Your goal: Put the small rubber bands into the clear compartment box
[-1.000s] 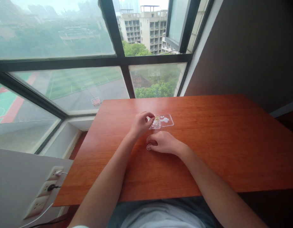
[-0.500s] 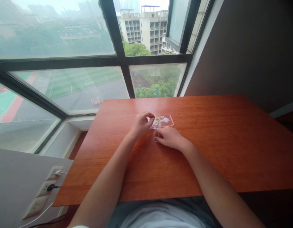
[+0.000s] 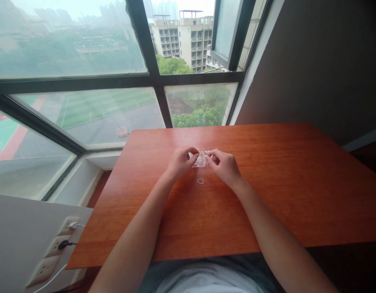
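Note:
A small clear plastic box (image 3: 201,164) lies on the table, with little rings in it, some of them gold-coloured (image 3: 201,153). My left hand (image 3: 181,160) is at its left side, thumb and forefinger closed together over the box; what they pinch is too small to make out. From the right, my right hand (image 3: 225,166) reaches to the box's other side, its fingertips also pinched, and it covers most of the open lid. Whatever is between those fingertips cannot be made out. A pale ring (image 3: 200,181) lies by itself on the wood, nearer to me than the box.
The reddish-brown wooden table (image 3: 285,183) stretches widely to the right. Behind it stand dark-framed windows (image 3: 159,81). Wall sockets (image 3: 55,246) with plugs and cords are at the lower left, beside the table's edge.
My right hand has let go of the pale ring, leaving it on the table, and moved forward to the right side of the box. My left hand has stayed nearly in place.

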The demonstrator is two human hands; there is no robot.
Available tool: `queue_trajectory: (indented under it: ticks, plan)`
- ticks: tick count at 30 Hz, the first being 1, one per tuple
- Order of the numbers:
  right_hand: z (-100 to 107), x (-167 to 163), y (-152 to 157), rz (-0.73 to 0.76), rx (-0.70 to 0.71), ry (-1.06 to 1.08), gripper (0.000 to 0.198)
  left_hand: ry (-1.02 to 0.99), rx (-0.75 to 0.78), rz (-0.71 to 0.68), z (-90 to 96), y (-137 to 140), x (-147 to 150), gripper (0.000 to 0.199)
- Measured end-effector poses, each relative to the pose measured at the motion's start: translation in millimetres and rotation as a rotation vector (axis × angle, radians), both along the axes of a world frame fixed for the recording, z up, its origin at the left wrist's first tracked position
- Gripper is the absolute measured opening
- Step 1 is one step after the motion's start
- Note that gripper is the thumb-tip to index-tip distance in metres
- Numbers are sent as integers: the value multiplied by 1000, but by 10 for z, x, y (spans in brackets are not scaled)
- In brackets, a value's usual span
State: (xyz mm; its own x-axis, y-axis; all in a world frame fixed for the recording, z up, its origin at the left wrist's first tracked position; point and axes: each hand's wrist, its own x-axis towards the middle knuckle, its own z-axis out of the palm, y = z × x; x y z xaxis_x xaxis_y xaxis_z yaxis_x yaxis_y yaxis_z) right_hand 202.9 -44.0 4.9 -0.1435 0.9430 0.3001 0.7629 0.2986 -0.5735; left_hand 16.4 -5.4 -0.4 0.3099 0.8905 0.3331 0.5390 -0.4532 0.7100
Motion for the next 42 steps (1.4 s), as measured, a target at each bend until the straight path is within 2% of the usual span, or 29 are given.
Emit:
queue_trajectory:
  ticks: [3, 13, 20, 23, 26, 30, 37, 42]
  plan:
    - [7, 35, 16, -52, 57, 44, 24, -13, -2, -16, -3, -6, 12, 13]
    - [45, 22, -9, -50, 48, -25, 22, -50, -42, -95, 89, -72, 62, 28]
    - [35, 10, -13, -31, 33, -50, 21, -48, -69, -151, 121, -113, 127, 17]
    - [36, 9, -12, -29, 31, -58, 21, -36, -49, -126, 87, -95, 120, 14]
    - [38, 8, -10, -23, 22, -73, 21, -32, -10, -41, 34, -56, 90, 12]
    - [43, -3, -12, 27, -48, -159, 18, -15, 2, 23, -20, -16, 54, 10]
    - [32, -9, -34, 195, -144, -314, 15, 58, 67, 22, -24, -25, 40, 9]
    - [14, 1, -38, 255, -195, -333, 15, 129, 82, -1, -17, -32, 38, 8]
